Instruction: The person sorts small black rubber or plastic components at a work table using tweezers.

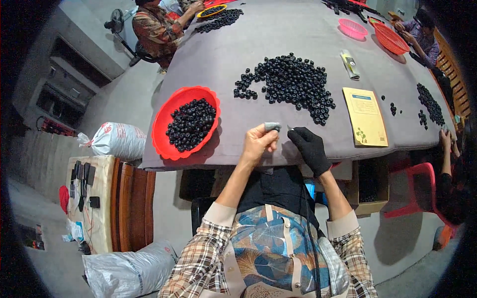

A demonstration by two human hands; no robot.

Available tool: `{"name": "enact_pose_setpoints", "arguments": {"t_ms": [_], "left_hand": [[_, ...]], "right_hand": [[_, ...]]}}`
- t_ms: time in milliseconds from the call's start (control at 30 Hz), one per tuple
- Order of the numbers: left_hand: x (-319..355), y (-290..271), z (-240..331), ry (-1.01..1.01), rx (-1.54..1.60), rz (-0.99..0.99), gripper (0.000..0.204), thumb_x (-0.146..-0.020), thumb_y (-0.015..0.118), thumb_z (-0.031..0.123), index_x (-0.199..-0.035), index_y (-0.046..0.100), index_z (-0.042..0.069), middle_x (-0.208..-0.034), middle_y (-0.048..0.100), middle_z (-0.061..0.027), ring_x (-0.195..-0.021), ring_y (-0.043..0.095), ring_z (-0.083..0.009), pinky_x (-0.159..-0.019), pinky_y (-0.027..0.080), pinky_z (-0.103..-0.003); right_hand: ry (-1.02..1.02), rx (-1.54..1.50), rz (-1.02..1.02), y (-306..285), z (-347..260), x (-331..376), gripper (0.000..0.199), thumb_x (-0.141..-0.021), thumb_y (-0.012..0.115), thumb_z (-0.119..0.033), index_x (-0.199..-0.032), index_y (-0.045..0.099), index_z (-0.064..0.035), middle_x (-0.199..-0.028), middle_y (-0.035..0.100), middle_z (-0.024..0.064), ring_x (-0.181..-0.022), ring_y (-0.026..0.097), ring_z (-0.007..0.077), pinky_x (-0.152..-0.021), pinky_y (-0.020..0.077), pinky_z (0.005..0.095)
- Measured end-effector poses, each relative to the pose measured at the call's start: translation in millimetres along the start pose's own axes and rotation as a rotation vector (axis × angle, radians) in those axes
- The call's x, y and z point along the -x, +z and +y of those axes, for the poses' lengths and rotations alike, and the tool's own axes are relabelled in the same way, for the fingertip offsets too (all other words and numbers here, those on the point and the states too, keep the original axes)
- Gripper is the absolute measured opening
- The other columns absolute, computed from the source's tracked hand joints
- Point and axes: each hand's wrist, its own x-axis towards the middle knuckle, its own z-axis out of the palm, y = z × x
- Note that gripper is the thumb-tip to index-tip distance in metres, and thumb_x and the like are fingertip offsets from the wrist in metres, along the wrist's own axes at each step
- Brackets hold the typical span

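Near the table's front edge, my left hand (258, 142) has a grey covering on a finger and pinches a small round black piece (274, 129). My right hand (309, 149) wears a black glove with its fingers closed. From its fingertips a small, pale, pointed tip (289, 127) sticks out toward the left hand; too little shows to name the tool. The hands are slightly apart. Beyond them spreads a loose pile of small round black pieces (293, 79), some with a hole in the middle. To the left, a red scalloped bowl (160, 130) holds many more.
On the grey-covered table (223, 144) to my right lie a yellow booklet (366, 119) and a small packet (350, 65). Pink (353, 30) and red (391, 39) baskets stand farther off. Other people sit at the far left and right. A cardboard box (372, 206) stands below.
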Motion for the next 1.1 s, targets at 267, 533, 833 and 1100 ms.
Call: {"name": "enact_pose_setpoints", "arguments": {"t_ms": [267,533,833,1100], "left_hand": [[16,-68,88,0.444,-0.617,0.6,0.016,-0.08,0.058,0.002,-0.095,0.062,0.002,-0.067,0.056,0.002,-0.051,0.046,-0.0027,-0.043,0.039,-0.018],[-18,-35,62,0.485,-0.847,0.459,0.027,-0.078,0.056,0.002,-0.105,0.059,0.002,-0.068,0.051,-0.0001,-0.057,0.044,-0.0064,-0.051,0.038,-0.022],[-88,30,-21,0.479,-0.954,0.079,0.016,-0.072,0.061,0.01,-0.086,0.061,0.002,-0.081,0.056,-0.0157,-0.075,0.057,-0.0328,-0.066,0.046,-0.039],[-109,51,-27,0.43,-1.291,0.092,0.021,-0.071,0.065,0.012,-0.088,0.056,0.004,-0.091,0.053,-0.016,-0.082,0.057,-0.036,-0.069,0.047,-0.045]], "right_hand": [[-0.223,0.317,-0.042,-1,0,-2,0.025,-0.077,0.058,-0.012,-0.101,0.06,-0.0061,-0.092,0.061,0.0106,-0.081,0.059,0.02,-0.069,0.0475,0.0296],[-0.171,0.218,0.015,-3,8,2,0.037,-0.071,0.056,-0.002,-0.108,0.057,-0.0105,-0.098,0.059,0.0112,-0.083,0.06,0.0275,-0.069,0.0499,0.0327],[-0.017,-0.088,0.148,4,-3,1,0.02,-0.084,0.058,-0.018,-0.094,0.062,-0.0013,-0.082,0.061,-0.0001,-0.073,0.051,0.0058,-0.065,0.0426,0.0219],[0.326,-0.327,0.131,-5,-20,-3,0.019,-0.085,0.057,-0.017,-0.096,0.063,-0.0019,-0.082,0.06,-0.0002,-0.071,0.051,0.0055,-0.063,0.0418,0.0212]]}}
